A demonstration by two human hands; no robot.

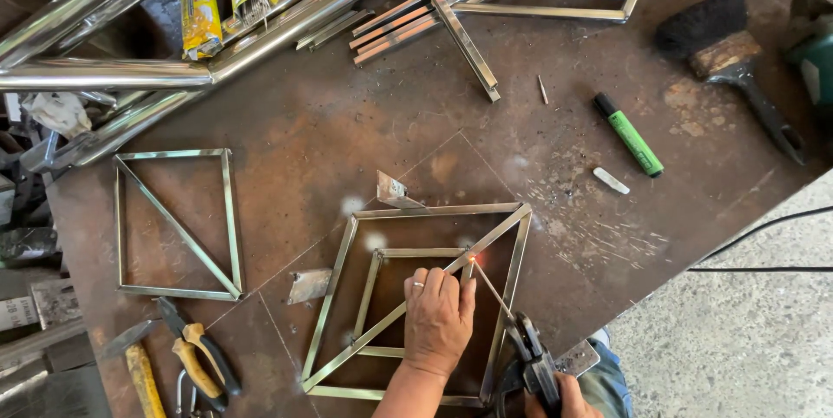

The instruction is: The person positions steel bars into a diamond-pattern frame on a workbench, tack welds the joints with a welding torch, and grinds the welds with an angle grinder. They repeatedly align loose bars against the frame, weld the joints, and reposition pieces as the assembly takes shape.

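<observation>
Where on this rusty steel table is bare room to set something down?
The widest free patch of the rusty steel table lies between the square steel frame with a diagonal, the nested steel frame under the left hand and the green marker. A smaller patch lies below the marker. The far edge is crowded with shiny steel tubes.

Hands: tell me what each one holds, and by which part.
Right hand grips the electrode holder by its handle, at the frame's bottom edge. Left hand grips nothing; it presses flat on the steel frame, fingers near the glowing weld.
</observation>
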